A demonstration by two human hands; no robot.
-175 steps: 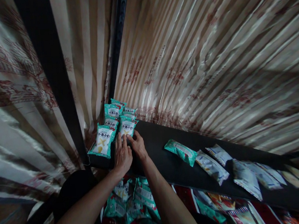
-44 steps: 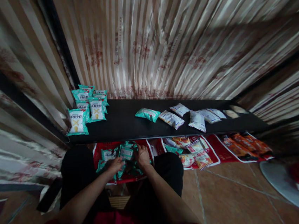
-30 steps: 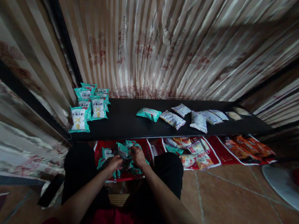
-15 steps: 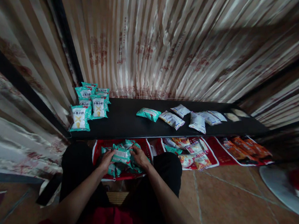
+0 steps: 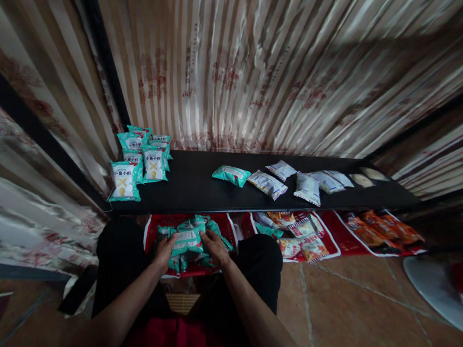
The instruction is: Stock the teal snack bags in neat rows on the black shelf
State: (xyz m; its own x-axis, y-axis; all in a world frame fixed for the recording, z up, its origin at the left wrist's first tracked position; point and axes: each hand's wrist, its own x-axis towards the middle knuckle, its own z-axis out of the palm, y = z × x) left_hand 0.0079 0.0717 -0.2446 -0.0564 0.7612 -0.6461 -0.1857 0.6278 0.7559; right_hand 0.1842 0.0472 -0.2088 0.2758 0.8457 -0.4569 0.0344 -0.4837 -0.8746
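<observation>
Between my two hands is a teal snack bag [image 5: 187, 242], held flat by its two ends over a red basket [image 5: 148, 231]. My left hand [image 5: 166, 250] grips its left end, and my right hand [image 5: 215, 247] has its right end. More teal snack bags fill the basket beneath. On the black shelf [image 5: 192, 191] in front of me, several teal and white snack bags [image 5: 154, 163] stand upright in rows at the left corner. Another teal bag [image 5: 232, 175] lies flat near the shelf's middle.
Several white-and-blue snack bags [image 5: 307, 189] lie along the shelf's right half. Under its front edge, a second red basket [image 5: 333, 240] holds mixed bags, and orange packets [image 5: 378, 230] lie farther right. A grey round stool [image 5: 435, 290] stands at lower right. Striped curtains hang behind.
The teal bag between my hands has been turned level and is now held at both ends. My right hand has shifted slightly onto its right end. The shelf's bags have stayed put.
</observation>
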